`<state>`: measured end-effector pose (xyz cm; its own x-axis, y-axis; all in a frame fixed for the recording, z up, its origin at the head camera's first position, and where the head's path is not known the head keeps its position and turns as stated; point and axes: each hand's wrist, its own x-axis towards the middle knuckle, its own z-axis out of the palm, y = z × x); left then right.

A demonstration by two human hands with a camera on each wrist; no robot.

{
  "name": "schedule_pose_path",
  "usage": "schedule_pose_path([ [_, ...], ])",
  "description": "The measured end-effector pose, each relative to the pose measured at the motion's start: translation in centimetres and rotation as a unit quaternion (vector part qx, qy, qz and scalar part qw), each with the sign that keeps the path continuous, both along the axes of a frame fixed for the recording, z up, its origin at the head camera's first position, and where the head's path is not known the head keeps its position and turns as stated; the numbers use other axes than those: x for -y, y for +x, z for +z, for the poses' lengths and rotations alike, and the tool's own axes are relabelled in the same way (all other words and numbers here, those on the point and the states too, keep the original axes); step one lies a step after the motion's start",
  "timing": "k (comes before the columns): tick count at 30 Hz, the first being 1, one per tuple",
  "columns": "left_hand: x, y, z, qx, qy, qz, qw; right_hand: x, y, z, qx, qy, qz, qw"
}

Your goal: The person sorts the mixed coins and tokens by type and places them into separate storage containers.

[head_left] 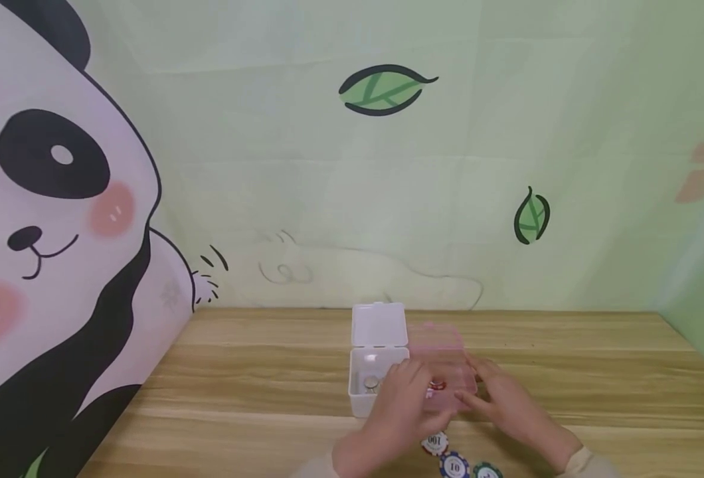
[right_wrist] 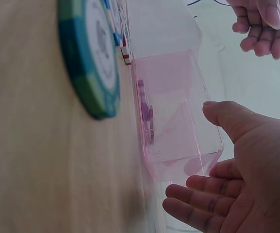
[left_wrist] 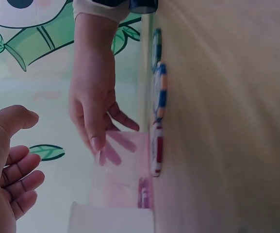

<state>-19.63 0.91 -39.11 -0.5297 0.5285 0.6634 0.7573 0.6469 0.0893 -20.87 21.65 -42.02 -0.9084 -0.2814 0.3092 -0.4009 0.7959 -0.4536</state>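
Note:
A pink see-through box (head_left: 455, 395) with its lid raised sits on the table, several small chips lying inside. My right hand (head_left: 510, 405) holds its right end, thumb and fingers spread about the corner. Left of it, touching or nearly so, stands a white box (head_left: 364, 403), lid also up, with a silver coin (head_left: 371, 382) in it. Above where the two boxes meet hovers my left hand (head_left: 402, 401), fingers loosely bent; nothing shows in it in the left wrist view. That hand hides part of both boxes.
In front of the boxes lie a red-and-white chip (head_left: 434, 441), a blue chip (head_left: 454, 466) and a green chip (head_left: 487, 471), the last cut by the frame's lower edge. A wall cloth (head_left: 304, 199) with a panda rises behind the wooden table (head_left: 256, 392).

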Motion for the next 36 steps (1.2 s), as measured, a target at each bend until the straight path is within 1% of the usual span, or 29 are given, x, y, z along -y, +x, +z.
schedule_pose_path([
  [3,0.1,0.6,-0.4,0.021,0.007,-0.013,0.9997,0.0,-0.1,0.0,0.002,0.0,0.0,1.0],
  [8,-0.1,1.2,-1.3,0.016,0.017,-0.041,0.9989,-0.1,-0.2,-0.2,0.0,-0.001,-0.002,1.0],
  [11,-0.4,1.4,-1.6,0.022,0.0,-0.054,0.9983,-0.2,-0.2,-0.3,-0.008,-0.002,-0.002,1.0],
  [14,-0.8,1.7,-1.7,0.026,-0.026,-0.067,0.997,-0.2,-0.2,-0.2,-0.012,-0.001,-0.002,1.0],
  [18,-1.3,1.9,-2.3,0.015,-0.055,-0.079,0.9953,-0.2,-0.2,-0.2,-0.017,0.004,-0.005,1.0],
  [19,-1.4,2.0,-2.5,0.019,-0.062,-0.081,0.9946,-0.1,-0.2,-0.2,-0.017,0.005,-0.006,1.0],
  [21,-1.6,2.1,-2.8,0.022,-0.086,-0.078,0.993,-0.1,-0.2,-0.2,-0.018,0.006,-0.007,1.0],
  [23,-1.7,2.2,-3.0,0.041,-0.114,-0.075,0.9899,-0.1,-0.3,-0.3,-0.014,0.006,-0.007,1.0],
  [27,-2.2,2.4,-3.2,0.083,-0.183,-0.06,0.9778,0.0,-0.2,-0.3,-0.005,0.006,-0.008,1.0],
  [29,-2.5,2.4,-3.4,0.098,-0.203,-0.057,0.9726,0.0,-0.1,-0.3,-0.001,0.007,-0.009,1.0],
  [32,-3.0,2.3,-3.6,0.1,-0.22,-0.054,0.9689,0.0,-0.1,-0.2,-0.001,0.009,-0.007,1.0],
  [36,-3.2,2.4,-3.8,0.098,-0.223,-0.058,0.9682,0.0,0.0,0.1,0.002,0.012,-0.005,1.0],
])
